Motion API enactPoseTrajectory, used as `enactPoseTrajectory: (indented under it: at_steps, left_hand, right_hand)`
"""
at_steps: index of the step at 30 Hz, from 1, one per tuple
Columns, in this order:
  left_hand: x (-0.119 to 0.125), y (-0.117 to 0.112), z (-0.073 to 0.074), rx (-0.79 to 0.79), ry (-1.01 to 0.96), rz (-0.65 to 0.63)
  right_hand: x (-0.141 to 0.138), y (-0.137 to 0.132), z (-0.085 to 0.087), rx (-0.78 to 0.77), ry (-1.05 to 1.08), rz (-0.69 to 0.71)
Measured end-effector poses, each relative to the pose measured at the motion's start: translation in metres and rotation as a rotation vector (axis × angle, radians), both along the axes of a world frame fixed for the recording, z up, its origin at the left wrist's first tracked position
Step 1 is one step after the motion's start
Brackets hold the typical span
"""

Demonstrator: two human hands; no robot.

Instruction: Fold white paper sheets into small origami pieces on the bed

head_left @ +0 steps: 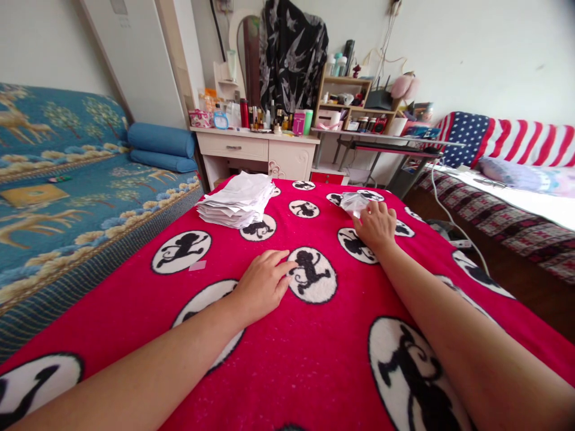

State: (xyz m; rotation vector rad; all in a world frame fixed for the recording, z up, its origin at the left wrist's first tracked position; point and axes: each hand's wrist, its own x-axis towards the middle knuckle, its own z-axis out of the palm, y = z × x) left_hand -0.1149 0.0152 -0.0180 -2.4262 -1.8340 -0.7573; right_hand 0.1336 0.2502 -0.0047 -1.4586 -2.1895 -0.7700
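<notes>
My left hand (265, 280) rests low over the red blanket (287, 347), its fingers apart and nothing held in them. Farther out on the right, my right hand (376, 226) reaches to a crumpled clear plastic bag (353, 202) that lies on the blanket. The fingers are spread and bent downward at the bag's near right edge; whether they press on it is hard to see. A thick stack of white paper sheets (238, 200), uneven at its edges, lies at the far left. A small pale strip (197, 265) lies on the blanket nearer to me.
Beyond the covered surface stands a white dresser (233, 146) crowded with bottles and boxes. To the left is a blue patterned sofa (90, 197). On the right are a desk with shelves (345, 108), a white cable (458, 221) and a bed (507, 215).
</notes>
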Motion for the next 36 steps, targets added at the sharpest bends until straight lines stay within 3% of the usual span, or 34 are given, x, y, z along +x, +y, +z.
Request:
enactPoseTrajectory:
  at_steps: [7,13,19,31,36]
  left_hand:
    - [0.0,-0.001,0.001,-0.008,0.01,0.005]
    - [0.0,-0.001,0.001,-0.014,0.01,0.002]
    - [-0.001,-0.001,0.001,-0.011,0.005,-0.005]
    - [-0.001,0.0,0.0,-0.01,0.005,0.001]
    - [0.0,-0.001,0.002,-0.019,0.002,0.006]
  right_hand:
    - [-0.001,-0.003,0.005,-0.003,-0.125,0.165]
    - [0.001,0.001,0.0,-0.007,0.033,0.118]
    - [0.003,0.011,-0.003,-0.107,0.089,0.274]
    - [0.003,0.023,-0.012,-0.217,0.216,0.032]
    - [0.003,0.032,-0.013,-0.293,0.184,0.073]
